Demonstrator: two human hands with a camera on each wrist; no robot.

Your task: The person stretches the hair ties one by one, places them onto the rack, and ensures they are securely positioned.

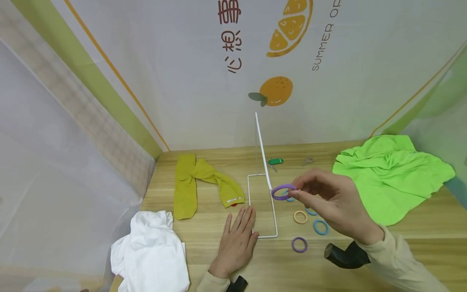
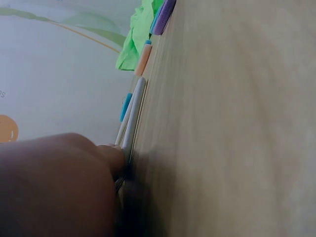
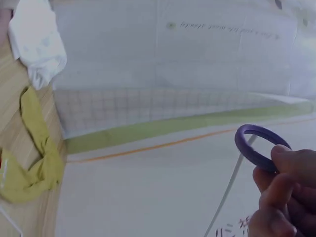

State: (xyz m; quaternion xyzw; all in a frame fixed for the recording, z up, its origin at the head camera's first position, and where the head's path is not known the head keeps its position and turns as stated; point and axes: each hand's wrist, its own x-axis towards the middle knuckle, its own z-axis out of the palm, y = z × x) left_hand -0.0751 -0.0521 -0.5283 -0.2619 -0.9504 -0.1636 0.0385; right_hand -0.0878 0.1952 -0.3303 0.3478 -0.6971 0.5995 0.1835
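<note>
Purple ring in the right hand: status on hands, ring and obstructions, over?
Right hand pinching purple ring, held aloft. Left hand resting at white stand base. Ring appears near rod tip; whether threaded, unclear. No obstruction seen.

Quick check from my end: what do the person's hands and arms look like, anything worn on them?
The left hand and right hand are ungloved. The left sleeve and right sleeve are plain beige, reaching the wrists. A bent black tube shows by the right wrist, another black piece by the left, partly cut off.
</note>
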